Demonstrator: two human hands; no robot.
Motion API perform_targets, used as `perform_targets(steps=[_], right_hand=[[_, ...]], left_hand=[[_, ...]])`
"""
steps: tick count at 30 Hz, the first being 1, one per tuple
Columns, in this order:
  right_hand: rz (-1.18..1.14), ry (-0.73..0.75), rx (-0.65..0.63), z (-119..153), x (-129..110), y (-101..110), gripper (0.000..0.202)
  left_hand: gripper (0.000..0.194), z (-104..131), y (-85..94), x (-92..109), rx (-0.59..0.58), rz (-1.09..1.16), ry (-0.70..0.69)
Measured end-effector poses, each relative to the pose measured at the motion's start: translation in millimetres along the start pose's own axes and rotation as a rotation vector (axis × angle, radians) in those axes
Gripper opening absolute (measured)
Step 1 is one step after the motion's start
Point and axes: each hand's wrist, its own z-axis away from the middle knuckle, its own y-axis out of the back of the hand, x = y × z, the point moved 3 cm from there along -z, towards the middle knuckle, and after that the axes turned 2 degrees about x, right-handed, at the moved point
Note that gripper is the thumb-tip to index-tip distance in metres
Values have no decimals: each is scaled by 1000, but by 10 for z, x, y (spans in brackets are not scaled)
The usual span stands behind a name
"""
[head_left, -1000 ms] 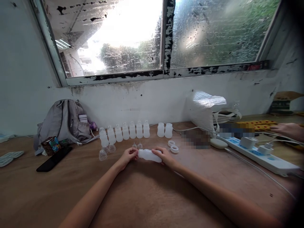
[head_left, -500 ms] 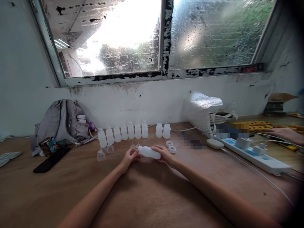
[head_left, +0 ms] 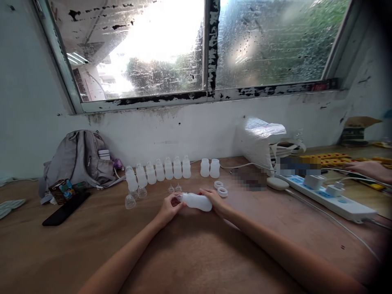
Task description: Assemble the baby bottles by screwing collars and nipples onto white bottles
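Note:
A frosted white baby bottle (head_left: 198, 201) lies on its side above the table, its neck pointing left. My right hand (head_left: 217, 204) is wrapped round its base end. With its fingers closed, my left hand (head_left: 168, 210) holds a clear cap (head_left: 177, 197) at the bottle's neck; the fingers partly hide it. Just beyond my left hand stand two clear bottle nipples (head_left: 174, 188). Two white collar rings (head_left: 222, 192) lie past my right hand. Behind them are two open-topped bottles (head_left: 210, 168). A row of several topped bottles (head_left: 159, 170) stands near the wall, with loose clear caps (head_left: 130, 201) before its left end.
At left are a grey backpack (head_left: 81, 159), a small box (head_left: 62, 191) and a black phone (head_left: 65, 209). A white power strip (head_left: 333, 200) with cables, a round white device (head_left: 277, 184) and a white bag (head_left: 257, 143) occupy the right. Another person's hand (head_left: 369, 168) shows at far right.
The bottle has shifted slightly right and toward me, with both hands following. My left fingers have moved round the neck end, where the clear cap now shows. The two nipples are more exposed.

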Motion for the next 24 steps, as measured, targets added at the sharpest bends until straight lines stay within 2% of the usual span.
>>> perform_targets(steps=[2, 4, 9, 11, 13, 15, 18, 20, 24], right_hand=[[-62, 50, -41, 57, -48, -50, 35], [-63, 167, -60, 146, -144, -89, 36], [299, 472, -18, 316, -330, -104, 37], [399, 572, 10, 335, -358, -92, 33], [430, 610, 26, 326, -352, -83, 29], [385, 511, 25, 282, -297, -75, 27], [224, 183, -36, 196, -150, -84, 33], [85, 16, -97, 165, -81, -102, 35], [-121, -128, -164, 162, -75, -116, 38]], left_hand=[[43, 1, 10, 3, 52, 28, 28], [41, -1, 33, 10, 73, 113, 77], [34, -11, 48, 23, -50, 355, 202], [34, -13, 47, 19, -78, 357, 206], [36, -11, 44, 14, -92, 311, 170], [38, -6, 47, 12, -79, 206, 109], [39, 4, 54, 36, -30, -51, -21], [37, 19, 44, 80, -16, -192, -138], [35, 75, 16, 207, 13, -399, -352]])
